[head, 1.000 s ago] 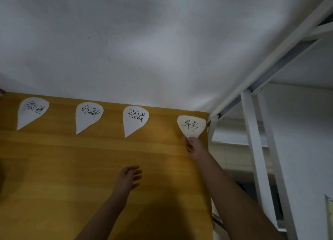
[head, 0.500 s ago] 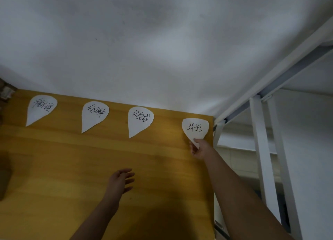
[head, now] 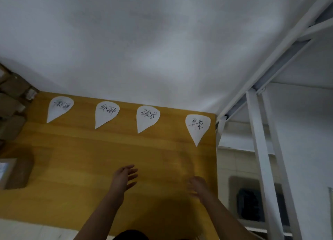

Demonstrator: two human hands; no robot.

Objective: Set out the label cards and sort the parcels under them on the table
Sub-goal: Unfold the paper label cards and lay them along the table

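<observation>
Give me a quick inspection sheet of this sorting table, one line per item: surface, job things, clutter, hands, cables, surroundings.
Surface: yellow wooden table, against a white wall.
Job's things: four teardrop label cards in a row along the far edge, first card, second card, third card, fourth card; cardboard parcel at the left edge.
Clutter: nothing seen.
Hands: left hand open, empty; right hand blurred, appears empty.
Cables: nothing seen.
Surroundings: stacked boxes far left; white metal frame right.
</observation>
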